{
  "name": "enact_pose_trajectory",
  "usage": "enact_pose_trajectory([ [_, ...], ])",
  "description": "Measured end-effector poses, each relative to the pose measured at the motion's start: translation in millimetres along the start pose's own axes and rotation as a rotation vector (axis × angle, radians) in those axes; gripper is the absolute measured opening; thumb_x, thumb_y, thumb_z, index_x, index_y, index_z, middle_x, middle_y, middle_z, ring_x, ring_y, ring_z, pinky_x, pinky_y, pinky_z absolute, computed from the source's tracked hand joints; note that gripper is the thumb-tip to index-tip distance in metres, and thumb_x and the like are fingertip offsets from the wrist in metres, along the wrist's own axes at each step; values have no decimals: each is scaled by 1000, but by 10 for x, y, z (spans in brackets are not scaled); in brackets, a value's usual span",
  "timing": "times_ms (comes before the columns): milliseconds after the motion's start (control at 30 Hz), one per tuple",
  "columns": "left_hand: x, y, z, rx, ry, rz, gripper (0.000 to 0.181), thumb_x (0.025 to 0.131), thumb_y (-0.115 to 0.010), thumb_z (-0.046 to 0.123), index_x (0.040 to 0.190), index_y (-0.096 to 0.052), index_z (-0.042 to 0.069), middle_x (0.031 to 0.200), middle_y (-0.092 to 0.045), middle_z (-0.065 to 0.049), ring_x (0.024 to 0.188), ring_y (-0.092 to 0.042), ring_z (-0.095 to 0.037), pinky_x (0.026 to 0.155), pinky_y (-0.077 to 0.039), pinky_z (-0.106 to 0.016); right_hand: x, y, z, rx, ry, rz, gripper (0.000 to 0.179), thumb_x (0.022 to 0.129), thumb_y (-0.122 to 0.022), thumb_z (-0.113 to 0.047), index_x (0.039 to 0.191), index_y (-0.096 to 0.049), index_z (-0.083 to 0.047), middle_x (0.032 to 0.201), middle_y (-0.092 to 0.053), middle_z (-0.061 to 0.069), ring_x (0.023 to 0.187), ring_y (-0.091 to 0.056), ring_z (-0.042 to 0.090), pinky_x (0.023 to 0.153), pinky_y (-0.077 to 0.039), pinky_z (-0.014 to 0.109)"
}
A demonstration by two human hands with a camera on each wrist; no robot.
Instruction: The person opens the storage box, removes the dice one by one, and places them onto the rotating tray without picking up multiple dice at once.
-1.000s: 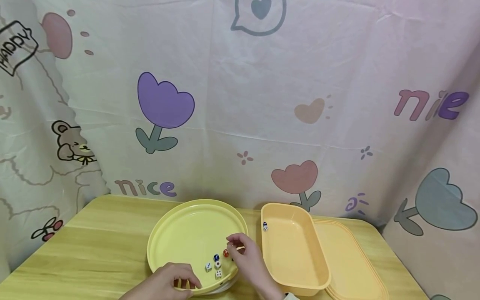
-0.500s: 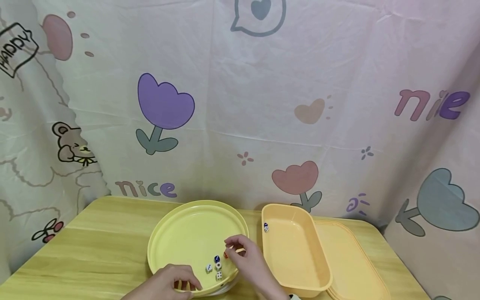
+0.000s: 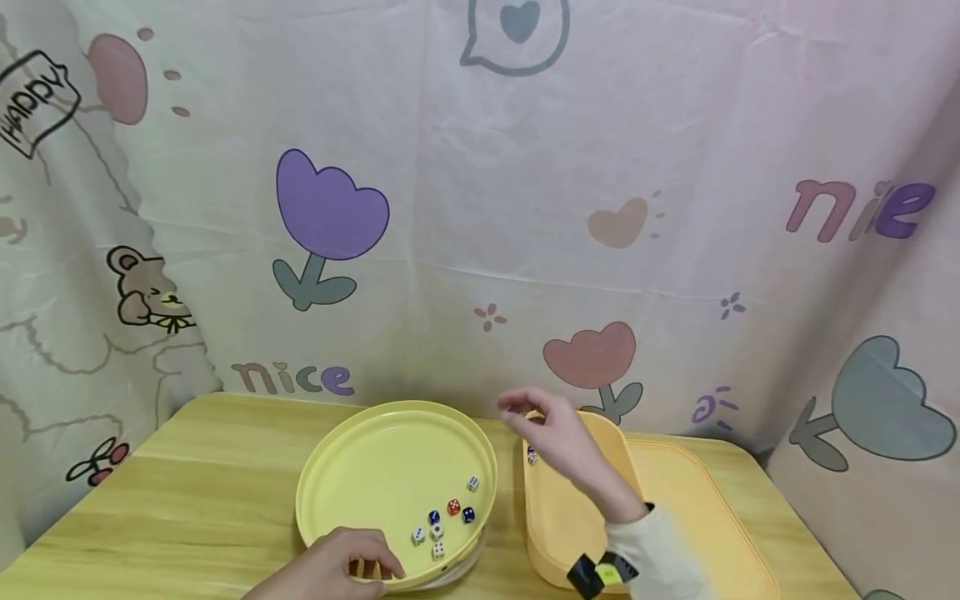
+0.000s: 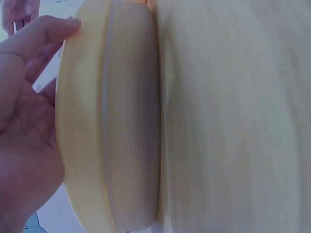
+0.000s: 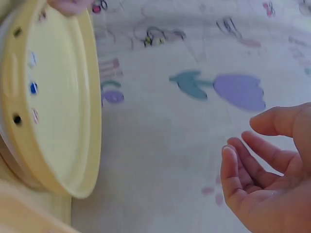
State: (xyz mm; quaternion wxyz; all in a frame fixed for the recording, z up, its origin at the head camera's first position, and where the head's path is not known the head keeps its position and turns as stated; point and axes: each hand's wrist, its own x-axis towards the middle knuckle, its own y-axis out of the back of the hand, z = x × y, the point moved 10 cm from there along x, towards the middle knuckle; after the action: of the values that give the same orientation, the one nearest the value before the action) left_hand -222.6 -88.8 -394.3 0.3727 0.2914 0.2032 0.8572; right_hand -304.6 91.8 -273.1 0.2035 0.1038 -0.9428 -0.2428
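Observation:
My left hand (image 3: 337, 562) grips the near rim of a round yellow tray (image 3: 307, 475). In the left wrist view its thumb lies against the tray's outer wall (image 4: 85, 121). Toward the right of the tray lie several dice: a red die (image 3: 453, 506), a blue die (image 3: 468, 515), another blue die (image 3: 434, 517) and white ones, including a white die (image 3: 473, 483). My right hand (image 3: 555, 433) is raised above the far left corner of an orange rectangular box (image 3: 570, 517). Its fingers are loosely curved, and the right wrist view shows nothing between thumb and fingers.
Inside the box, blue and white dice (image 3: 532, 455) sit against the left wall. A flat orange lid (image 3: 705, 508) lies right of the box, partly behind it. The wood-patterned table (image 3: 187, 492) ends at a printed curtain (image 3: 450, 208).
My right hand has moved from over the dice up and right to the box, uncovering the red die, a blue one and a white one. My left hand has stayed at the tray rim.

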Motion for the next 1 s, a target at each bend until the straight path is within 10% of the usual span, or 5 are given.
enact_pose_trajectory([
  [600,-3,-6,-28,37,-24,21,20,83,-59,2,98,-67,13,85,-60,10,73,-51,3,59,-46,-19,299,408,1013,31,-167,190,15,76,-66,-1,92,-67,-1,87,-63,8,80,-55,18,70,-43,28],
  [1000,-16,-13,-49,26,-37,22,19,84,-59,3,98,-67,12,84,-60,9,73,-51,3,56,-45,-18,202,159,1750,9,-293,2,22,69,-69,5,90,-63,9,82,-62,12,71,-54,11,64,-45,26],
])
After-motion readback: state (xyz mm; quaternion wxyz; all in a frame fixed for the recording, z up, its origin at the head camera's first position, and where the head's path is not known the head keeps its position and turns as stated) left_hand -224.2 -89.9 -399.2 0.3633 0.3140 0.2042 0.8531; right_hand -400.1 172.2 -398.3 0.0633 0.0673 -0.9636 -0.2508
